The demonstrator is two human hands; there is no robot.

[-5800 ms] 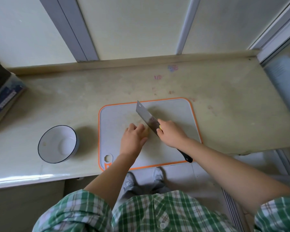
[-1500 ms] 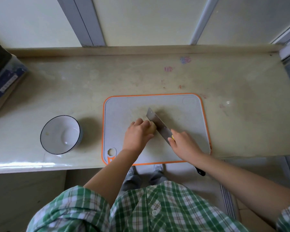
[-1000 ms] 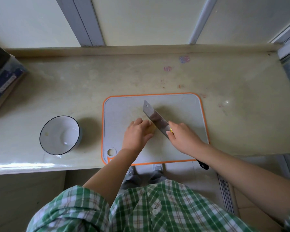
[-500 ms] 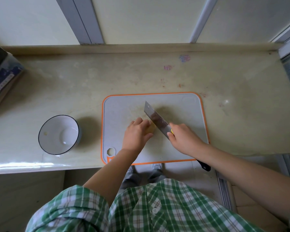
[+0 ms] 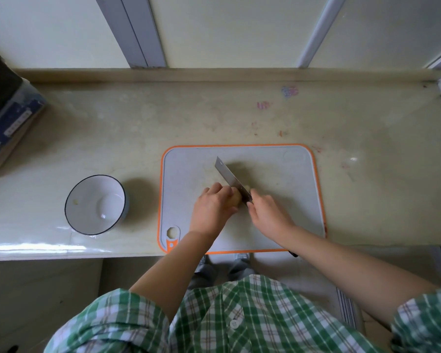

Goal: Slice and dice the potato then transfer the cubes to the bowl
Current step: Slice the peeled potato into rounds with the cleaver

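A yellowish potato (image 5: pixel 236 197) lies on the grey cutting board (image 5: pixel 285 174) with an orange rim. My left hand (image 5: pixel 212 210) curls over the potato and holds it down, hiding most of it. My right hand (image 5: pixel 267 215) grips the handle of a cleaver (image 5: pixel 231 181). The blade slants up and left, its edge down against the potato's right side. A small piece of potato shows just right of the blade. A white bowl (image 5: pixel 95 204) with a dark rim stands left of the board, with a tiny scrap inside.
The pale counter (image 5: pixel 214 118) ends in a raised ledge at the back and a front edge right below the board. A dark box with a blue label (image 5: pixel 8 115) sits at the far left. Window frames rise behind the ledge.
The cleaver has come down from its raised position and its blade now sits low against the potato. My left hand still holds the potato in the same spot.
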